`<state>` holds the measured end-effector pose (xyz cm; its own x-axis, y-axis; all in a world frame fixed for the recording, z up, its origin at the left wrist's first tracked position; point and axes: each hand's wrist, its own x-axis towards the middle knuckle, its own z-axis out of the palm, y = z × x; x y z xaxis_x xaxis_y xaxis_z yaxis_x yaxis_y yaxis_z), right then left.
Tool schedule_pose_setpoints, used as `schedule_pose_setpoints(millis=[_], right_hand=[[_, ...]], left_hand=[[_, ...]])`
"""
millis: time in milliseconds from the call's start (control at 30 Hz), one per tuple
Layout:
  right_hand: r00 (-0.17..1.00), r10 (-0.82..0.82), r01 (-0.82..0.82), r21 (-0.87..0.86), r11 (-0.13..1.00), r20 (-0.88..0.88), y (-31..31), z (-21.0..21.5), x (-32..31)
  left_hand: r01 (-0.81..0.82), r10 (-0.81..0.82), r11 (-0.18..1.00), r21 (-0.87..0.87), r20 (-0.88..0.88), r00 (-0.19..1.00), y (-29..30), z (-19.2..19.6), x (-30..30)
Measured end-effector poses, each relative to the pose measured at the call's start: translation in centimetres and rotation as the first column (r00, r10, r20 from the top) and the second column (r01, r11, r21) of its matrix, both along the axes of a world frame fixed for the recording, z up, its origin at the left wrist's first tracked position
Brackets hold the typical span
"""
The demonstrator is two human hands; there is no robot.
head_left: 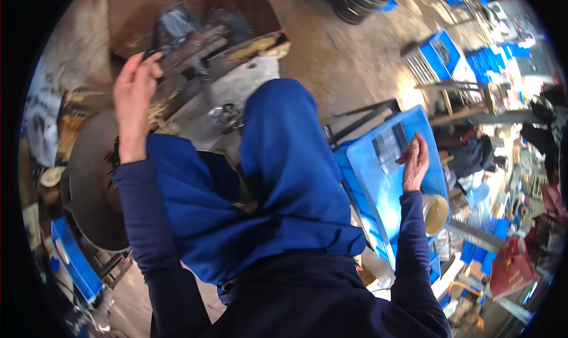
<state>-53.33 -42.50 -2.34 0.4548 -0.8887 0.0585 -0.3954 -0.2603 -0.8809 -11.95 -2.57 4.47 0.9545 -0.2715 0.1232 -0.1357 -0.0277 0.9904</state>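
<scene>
My left hand (134,104) is raised at the upper left, its fingers closed round a slim dark piece (155,45) whose kind I cannot make out. Just beyond it, a cluttered brown work surface (133,18) carries a crumpled grey-blue cloth (177,23) and blurred dark metal parts. On the right, my right hand (416,163) hovers over a blue plastic bin (370,181) with its fingers loosely apart and nothing visible in them. Beside those fingers, a stack of small grey rectangular pieces (389,148) lies in the bin.
A round dark metal drum or pan (97,184) stands left of my knee. A round tan-topped container (436,215) sits by my right forearm. Farther off are a blue crate (441,54), black buckets (360,0), a red bag (513,268) and a blue tray (77,261).
</scene>
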Motion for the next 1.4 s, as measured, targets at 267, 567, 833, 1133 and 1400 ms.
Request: schedule_pose_setpoints(millis=[267,567,833,1133,1400], right_hand=[[0.617,0.774,-0.728,-0.476,0.493,-0.142,14.0,13.7,21.5],[0.128,0.902,-0.929,-0.367,-0.036,-0.412,20.9,9.6,29.1],[0.362,0.893,-0.810,-0.565,0.159,-0.268,20.9,10.0,32.9],[0.494,0.860,-0.761,-0.412,0.501,0.132,22.1,13.7,47.0],[0.512,0.843,-0.781,-0.318,0.537,0.167,20.2,11.1,57.3]], left_hand=[[-0.076,0.077,0.997,-0.007,0.042,0.996,0.4,1.0,-0.8],[-0.225,0.243,0.934,-0.276,0.030,0.970,1.2,2.6,-1.6],[-0.273,0.315,0.727,-0.630,-0.047,0.948,1.0,3.1,-1.6],[-0.247,0.279,0.651,-0.718,-0.077,0.957,-0.8,3.3,-1.4],[-0.309,0.320,0.754,-0.580,-0.087,0.943,-1.8,2.3,-0.4]])
